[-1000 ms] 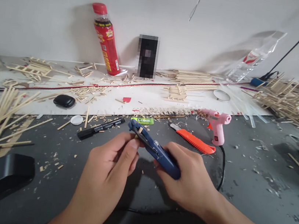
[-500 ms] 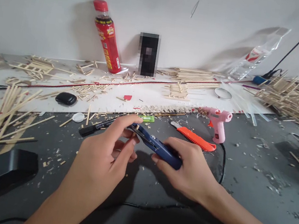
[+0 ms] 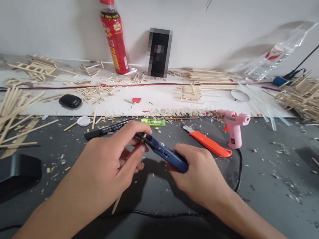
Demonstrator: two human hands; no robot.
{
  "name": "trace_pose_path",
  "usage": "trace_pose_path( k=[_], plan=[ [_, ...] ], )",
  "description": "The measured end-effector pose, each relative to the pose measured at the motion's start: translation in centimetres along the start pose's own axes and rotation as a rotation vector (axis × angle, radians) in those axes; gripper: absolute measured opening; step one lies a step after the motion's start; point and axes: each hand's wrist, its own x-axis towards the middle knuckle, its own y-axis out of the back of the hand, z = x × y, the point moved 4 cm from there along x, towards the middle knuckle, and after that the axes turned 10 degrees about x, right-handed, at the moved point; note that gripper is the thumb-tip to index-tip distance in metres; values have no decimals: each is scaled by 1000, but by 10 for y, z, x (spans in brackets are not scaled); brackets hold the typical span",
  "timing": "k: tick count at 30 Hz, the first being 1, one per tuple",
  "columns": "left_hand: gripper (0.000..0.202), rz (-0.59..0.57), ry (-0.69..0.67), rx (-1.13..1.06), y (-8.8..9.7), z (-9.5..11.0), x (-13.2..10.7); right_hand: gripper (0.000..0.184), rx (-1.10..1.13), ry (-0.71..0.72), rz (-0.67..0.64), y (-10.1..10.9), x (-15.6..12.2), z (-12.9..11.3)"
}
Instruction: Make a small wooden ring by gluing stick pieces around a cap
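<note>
Left hand [image 3: 106, 163] has slid over the nose of the blue-handled cutter [image 3: 167, 157], pinching a thin pale wooden stick [image 3: 115, 207] there; right hand [image 3: 200, 176] stays clenched round its handles.

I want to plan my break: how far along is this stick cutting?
Done: short cut pieces litter the white board, and small stick frames sit on it. In hand: the left hand holds a stick in the blue cutter, gripped by the right hand. Left: piles of long sticks lie uncut at both sides, and the pink glue gun stands untouched.
</note>
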Motion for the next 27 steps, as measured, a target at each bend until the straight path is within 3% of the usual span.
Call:
trace_pose_path(
  k=[12,20,27],
  plan=[
    [12,-69,47,22,-3,-4,-1,28,-5,-65,-67,-8,3,4],
    [13,-135,133,-43,-12,-18,7,29,-112,-98,-77,-8,8,7],
    [15,-155,124,-14,-13,-15,7,5,-259,77,-30,7,1,8]
  ],
)
